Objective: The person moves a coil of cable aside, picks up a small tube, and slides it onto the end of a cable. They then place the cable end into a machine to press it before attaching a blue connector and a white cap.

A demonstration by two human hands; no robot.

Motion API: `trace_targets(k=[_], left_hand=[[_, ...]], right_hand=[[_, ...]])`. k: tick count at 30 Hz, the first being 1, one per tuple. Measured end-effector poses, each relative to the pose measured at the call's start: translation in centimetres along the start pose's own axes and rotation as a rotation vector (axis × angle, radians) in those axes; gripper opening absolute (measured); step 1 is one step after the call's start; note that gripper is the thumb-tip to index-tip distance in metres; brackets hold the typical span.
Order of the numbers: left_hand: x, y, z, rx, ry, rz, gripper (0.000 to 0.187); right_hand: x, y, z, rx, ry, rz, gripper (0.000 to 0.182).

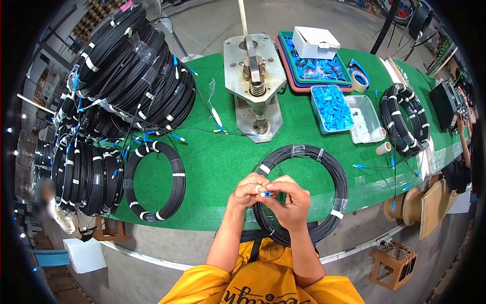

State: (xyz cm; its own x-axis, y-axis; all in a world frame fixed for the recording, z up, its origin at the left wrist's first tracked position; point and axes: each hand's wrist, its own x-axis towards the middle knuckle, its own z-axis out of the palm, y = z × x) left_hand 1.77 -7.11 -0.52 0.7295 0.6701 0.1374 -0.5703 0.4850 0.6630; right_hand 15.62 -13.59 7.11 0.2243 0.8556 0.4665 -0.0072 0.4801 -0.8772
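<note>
Both hands meet at the front edge of the green table, over the left part of a black cable coil [335, 177] bound with white and clear tape. Between the fingertips is a small blue and white connector [267, 194]. My left hand [248, 190] pinches it from the left, its fingers closed. From the right, my right hand [289, 200] holds the same connector between thumb and forefinger. The fingers partly cover the connector, and where its cable runs is hidden.
A metal hand press [253, 66] stands at the table's back. Tall stacks of black coils [136, 66] fill the left, beside a single coil [178, 175]. To the right are a tub of blue parts [331, 109], a white box [316, 41] and another coil [387, 114].
</note>
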Motion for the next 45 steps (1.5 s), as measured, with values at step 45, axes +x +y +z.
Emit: trace_targets(k=[45], left_hand=[[0.2,-3.3,4.7,0.808,0.462,0.587,0.011]], right_hand=[[-0.9,0.2,-2.5,-0.115,0.095,0.116,0.026]])
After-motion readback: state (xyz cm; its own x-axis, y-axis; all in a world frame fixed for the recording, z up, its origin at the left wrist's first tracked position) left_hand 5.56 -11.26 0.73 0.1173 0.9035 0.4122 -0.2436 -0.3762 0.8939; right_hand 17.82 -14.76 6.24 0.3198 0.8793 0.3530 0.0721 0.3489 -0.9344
